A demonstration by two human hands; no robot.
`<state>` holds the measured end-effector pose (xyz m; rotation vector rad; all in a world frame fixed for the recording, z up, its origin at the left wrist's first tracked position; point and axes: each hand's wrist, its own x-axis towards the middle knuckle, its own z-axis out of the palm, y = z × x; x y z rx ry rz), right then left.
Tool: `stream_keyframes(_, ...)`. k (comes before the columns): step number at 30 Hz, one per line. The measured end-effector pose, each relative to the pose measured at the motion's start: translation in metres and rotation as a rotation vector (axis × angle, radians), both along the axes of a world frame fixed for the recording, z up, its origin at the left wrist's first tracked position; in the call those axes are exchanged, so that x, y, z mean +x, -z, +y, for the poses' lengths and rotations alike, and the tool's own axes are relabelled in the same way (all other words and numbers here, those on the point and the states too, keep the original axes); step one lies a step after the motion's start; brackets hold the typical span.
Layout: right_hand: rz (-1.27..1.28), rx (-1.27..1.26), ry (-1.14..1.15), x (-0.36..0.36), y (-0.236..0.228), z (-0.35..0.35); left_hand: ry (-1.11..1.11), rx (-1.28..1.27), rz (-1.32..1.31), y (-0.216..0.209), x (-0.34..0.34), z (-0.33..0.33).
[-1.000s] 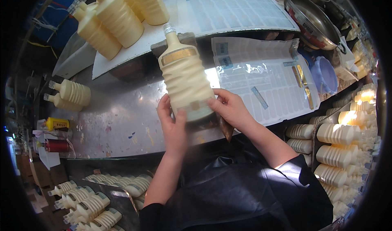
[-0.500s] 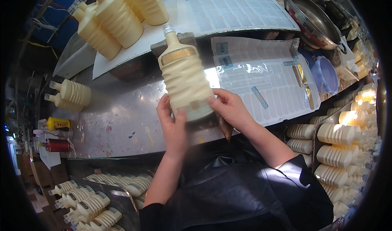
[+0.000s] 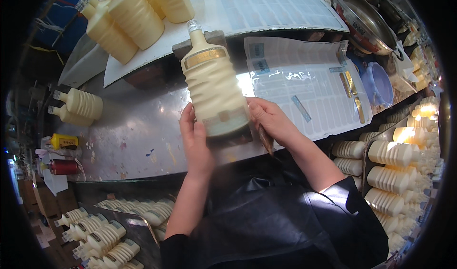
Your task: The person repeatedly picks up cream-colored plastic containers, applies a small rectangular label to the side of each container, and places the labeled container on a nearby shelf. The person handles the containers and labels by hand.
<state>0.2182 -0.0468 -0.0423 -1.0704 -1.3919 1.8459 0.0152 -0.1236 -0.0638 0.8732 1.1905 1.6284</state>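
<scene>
A cream ribbed bottle (image 3: 213, 85) with a clear threaded neck lies propped before me, its neck end raised against a grey block (image 3: 219, 38). A gold strip label (image 3: 204, 58) crosses its shoulder; a pale greenish band with a darker square (image 3: 230, 117) marks its lower end. My left hand (image 3: 196, 143) grips the bottle's lower left side, fingers along the edge and thumb beside it. Next to the lower right side, my right hand (image 3: 273, 121) is closed round a brown, pointed, flat tool (image 3: 265, 139), which is partly hidden by the fingers.
Right of the bottle lies a label sheet (image 3: 290, 97) with gold strips (image 3: 352, 84). A purple basin (image 3: 378, 85) and wide metal pan (image 3: 364, 19) stand beyond. Bottles stand at the back left (image 3: 135, 16), and more lie stacked at right (image 3: 392, 154) and lower left (image 3: 102, 235).
My right thumb has come off the bottle's lower front, and the right hand has shifted slightly right with the brown tool. The left thumb has slid left to the bottle's edge.
</scene>
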Motion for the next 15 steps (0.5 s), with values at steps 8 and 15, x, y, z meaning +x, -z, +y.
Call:
stream_keyframes(8, -0.053, 0.022, 0.006, -0.011, 0.002, -0.006, 0.041, 0.039, 0.006, 0.0, -0.001, -0.004)
stream_keyframes(15, -0.056, 0.005, 0.013, -0.011, 0.0, -0.007, 0.051, 0.052, -0.023, 0.002, -0.003, -0.003)
